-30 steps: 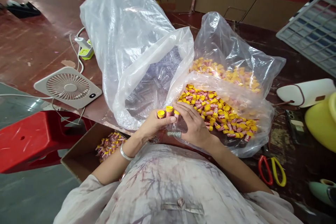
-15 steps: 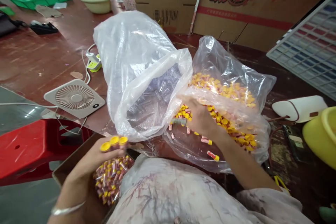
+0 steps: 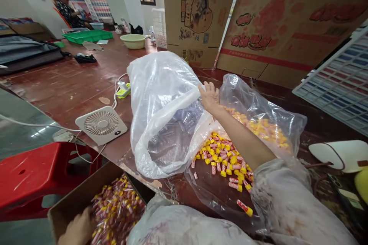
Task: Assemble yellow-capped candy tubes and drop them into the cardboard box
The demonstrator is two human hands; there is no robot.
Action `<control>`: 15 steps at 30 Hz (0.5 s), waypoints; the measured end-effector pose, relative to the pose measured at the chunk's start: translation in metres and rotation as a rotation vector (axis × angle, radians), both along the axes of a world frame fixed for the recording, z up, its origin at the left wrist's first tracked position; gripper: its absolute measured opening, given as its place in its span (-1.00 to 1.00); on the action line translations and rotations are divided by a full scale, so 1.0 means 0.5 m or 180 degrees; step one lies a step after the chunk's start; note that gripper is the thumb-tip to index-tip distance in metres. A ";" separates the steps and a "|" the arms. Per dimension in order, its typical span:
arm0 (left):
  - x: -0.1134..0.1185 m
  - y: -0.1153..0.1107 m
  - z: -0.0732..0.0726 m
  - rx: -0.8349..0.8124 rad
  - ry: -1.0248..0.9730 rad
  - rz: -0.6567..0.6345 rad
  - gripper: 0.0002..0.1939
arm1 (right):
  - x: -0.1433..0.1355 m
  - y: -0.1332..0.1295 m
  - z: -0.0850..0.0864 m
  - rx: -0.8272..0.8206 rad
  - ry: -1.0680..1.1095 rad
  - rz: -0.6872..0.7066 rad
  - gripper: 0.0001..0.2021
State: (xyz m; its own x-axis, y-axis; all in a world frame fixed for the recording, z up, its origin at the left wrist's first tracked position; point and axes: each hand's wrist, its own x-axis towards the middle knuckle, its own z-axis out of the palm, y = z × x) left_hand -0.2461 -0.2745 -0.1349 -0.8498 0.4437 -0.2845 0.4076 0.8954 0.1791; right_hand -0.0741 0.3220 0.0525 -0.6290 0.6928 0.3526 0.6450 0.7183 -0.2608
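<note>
My right hand (image 3: 209, 97) touches the upper right rim of the big white plastic bag (image 3: 161, 80), its fingers spread. Clear empty tubes (image 3: 184, 118) lie inside that bag. Below my right forearm, small pink tubes with yellow caps (image 3: 221, 155) are heaped in the mouth of a clear plastic bag (image 3: 207, 193). My left hand (image 3: 77, 226), blurred, is down in the cardboard box (image 3: 71, 195) beside a pile of filled, capped tubes (image 3: 117, 206); its fingers are too smeared to read.
A small fan (image 3: 102, 124) and a power strip (image 3: 124, 90) sit left of the white bag. A red stool (image 3: 31, 176) stands at the left. Cardboard sheets (image 3: 258, 34) rise behind. At the right are a white grid crate (image 3: 339, 80) and a phone (image 3: 347, 197). A person (image 3: 67, 11) sits far back.
My right hand has moved from the capped tubes up to the white bag's rim. My left hand has dropped into the box, and the three tubes it held no longer show. The view has tilted up.
</note>
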 end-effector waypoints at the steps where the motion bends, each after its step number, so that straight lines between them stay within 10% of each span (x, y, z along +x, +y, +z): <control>1: 0.003 0.043 0.047 0.0302 0.0324 0.0159 -0.58 | -0.008 0.011 -0.004 -0.0181 0.0241 0.0083 -0.54; 4: 0.044 0.219 0.197 0.1916 0.0593 0.0117 -0.55 | -0.033 0.039 -0.008 -0.0594 0.0742 0.0090 -0.72; 7: 0.123 0.424 0.288 0.3195 -0.0964 -0.0664 -0.56 | -0.056 0.054 -0.001 -0.0870 0.1144 -0.0013 -0.73; 11: 0.179 0.647 0.289 0.3199 -0.0633 -0.1979 -0.25 | -0.061 0.057 0.016 -0.1274 0.1602 0.0227 -0.63; 15: 0.119 0.758 0.275 0.2870 0.0776 -0.1592 -0.18 | -0.036 0.026 0.045 -0.1708 0.1692 0.0559 -0.47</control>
